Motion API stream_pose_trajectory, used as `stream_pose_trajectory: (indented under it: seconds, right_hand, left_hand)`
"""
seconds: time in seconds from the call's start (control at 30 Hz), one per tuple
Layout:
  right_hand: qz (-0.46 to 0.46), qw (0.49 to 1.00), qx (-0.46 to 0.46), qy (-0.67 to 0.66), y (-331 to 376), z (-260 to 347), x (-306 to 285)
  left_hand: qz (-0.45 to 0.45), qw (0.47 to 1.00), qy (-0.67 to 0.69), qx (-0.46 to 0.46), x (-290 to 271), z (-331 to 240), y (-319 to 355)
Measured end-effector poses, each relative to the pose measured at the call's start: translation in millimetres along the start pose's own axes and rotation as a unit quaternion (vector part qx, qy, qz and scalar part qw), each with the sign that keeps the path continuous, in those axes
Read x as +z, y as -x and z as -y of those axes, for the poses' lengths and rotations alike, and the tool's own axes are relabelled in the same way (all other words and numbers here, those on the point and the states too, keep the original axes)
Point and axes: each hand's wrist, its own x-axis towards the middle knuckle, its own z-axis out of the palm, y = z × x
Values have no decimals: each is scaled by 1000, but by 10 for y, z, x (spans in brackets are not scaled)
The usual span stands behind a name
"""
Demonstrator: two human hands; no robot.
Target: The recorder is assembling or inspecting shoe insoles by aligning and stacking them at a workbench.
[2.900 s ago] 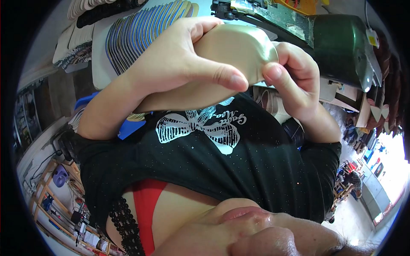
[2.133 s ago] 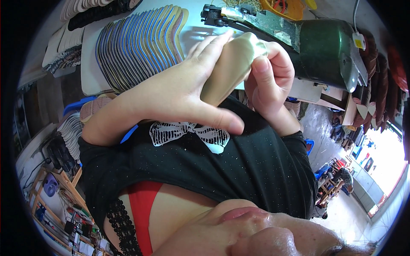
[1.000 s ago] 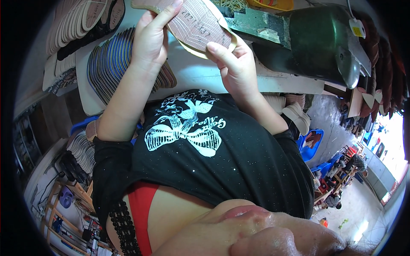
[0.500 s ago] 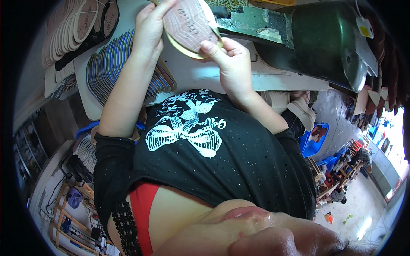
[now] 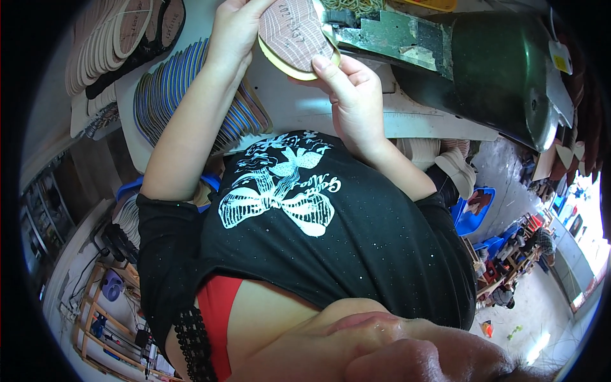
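Nearest, a black shirt [image 5: 280, 261] with a white bow print is filling the space below the green machine [image 5: 490, 70], and the person's two bare forearms are reaching up from its sleeves. The right hand [image 5: 353, 89] is pinching the insole [image 5: 296, 38] just left of and below the machine's narrow end: its thumb is pressing on the pinkish-brown, line-patterned face near the edge, while its other fingers are bending in underneath, leaving no gap around the piece. The left hand [image 5: 235, 25], farther left of the machine, is closing on the insole's opposite side, its thumb stretching toward the upper border; the fingertips are running out of view, so how tightly they are curling cannot be told. The insole itself is sitting just left of the machine's narrow end, showing a pale golden rim along its lower side.

Beyond the hands, a white table [image 5: 280, 102] is spreading below and left of the machine. A row of blue-edged soles [image 5: 168, 95] is standing there, well left of the machine, and a bundle of pale insoles [image 5: 105, 48] is lying farther left. Behind the machine, a yellow container [image 5: 433, 5] is showing. Below the machine's right end, a blue chair [image 5: 474, 213] is standing, and farther off, another person [image 5: 545, 242] is bending.
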Motion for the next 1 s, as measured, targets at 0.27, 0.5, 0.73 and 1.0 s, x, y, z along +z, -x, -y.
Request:
stream_pose_trajectory:
  seconds: [0.27, 0.5, 0.73, 1.0]
  right_hand:
    - [4, 997, 21, -73, -44, 19, 178]
    - [-10, 999, 15, -48, -106, 6, 156]
    - [-18, 999, 12, -27, -113, 37, 147]
    - [-29, 999, 26, -25, -140, 49, 142]
  left_hand:
    - [-47, 998, -20, 42, 72, -59, 54]
    - [-96, 992, -4, 78, 92, -47, 97]
    - [-171, 982, 37, 69, 193, -28, 211]
    - [-213, 975, 21, 51, 265, -105, 312]
